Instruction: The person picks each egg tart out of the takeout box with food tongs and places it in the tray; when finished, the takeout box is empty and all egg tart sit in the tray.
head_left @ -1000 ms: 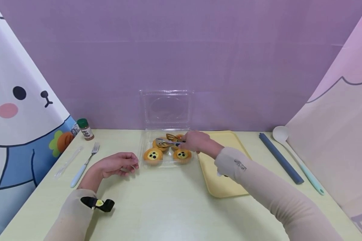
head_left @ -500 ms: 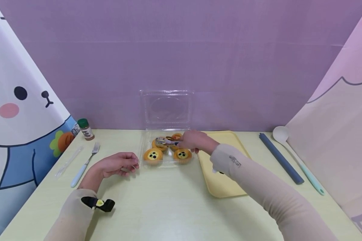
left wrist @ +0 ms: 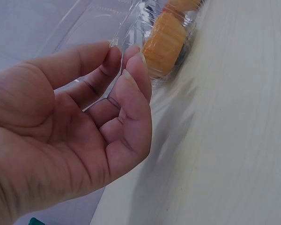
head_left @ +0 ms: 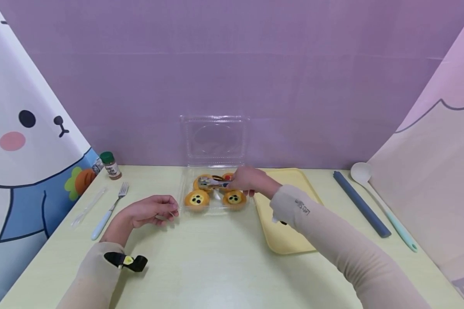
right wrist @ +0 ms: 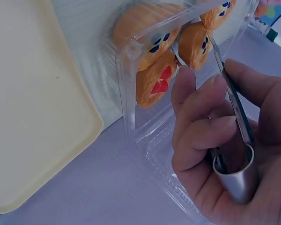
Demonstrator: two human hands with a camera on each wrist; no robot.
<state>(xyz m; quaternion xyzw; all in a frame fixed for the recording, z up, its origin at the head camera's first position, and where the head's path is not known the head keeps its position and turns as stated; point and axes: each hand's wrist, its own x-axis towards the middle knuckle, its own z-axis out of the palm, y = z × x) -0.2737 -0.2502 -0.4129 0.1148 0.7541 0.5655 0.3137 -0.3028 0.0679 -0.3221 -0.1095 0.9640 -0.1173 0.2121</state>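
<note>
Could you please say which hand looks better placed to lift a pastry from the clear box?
Probably the right hand: it holds tongs at the pastries, near the yellow tray. The left hand pinches the edge of the clear box and holds no tool.

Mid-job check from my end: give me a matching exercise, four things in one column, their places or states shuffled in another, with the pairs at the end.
1. Tongs
2. Left hand
3. Yellow tray
4. Green-capped jar

A. Partly hidden beneath the right forearm in the head view
B. At the back left of the table
C. Held in the right hand
D. Pinching the edge of the clear container

Pairs: 1-C, 2-D, 3-A, 4-B
</note>
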